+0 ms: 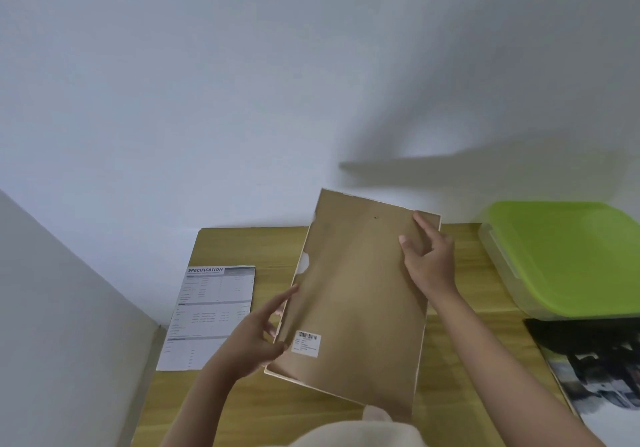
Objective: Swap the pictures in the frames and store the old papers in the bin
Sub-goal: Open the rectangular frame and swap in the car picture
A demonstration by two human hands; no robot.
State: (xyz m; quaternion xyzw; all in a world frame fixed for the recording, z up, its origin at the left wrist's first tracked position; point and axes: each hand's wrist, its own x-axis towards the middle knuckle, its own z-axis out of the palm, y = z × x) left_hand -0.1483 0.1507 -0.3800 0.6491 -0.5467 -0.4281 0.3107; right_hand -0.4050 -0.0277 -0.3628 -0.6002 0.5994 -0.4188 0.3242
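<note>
You hold the pale-edged picture frame [356, 301] with its brown backing board facing you, tilted above the wooden desk [277, 408]. Your left hand [256, 339] pinches its lower left edge; your right hand [429, 259] grips the upper right edge, fingers spread on the board. A printed specification sheet [211, 318] lies flat at left. The clear bin with a green lid [568, 259] sits at right, above a dark photo print [599, 374].

A wooden worktop [270, 408] carries a specification sheet [211, 315] at left, a green-lidded bin [568, 259] at right, and a dark print [602, 370] just before the bin.
</note>
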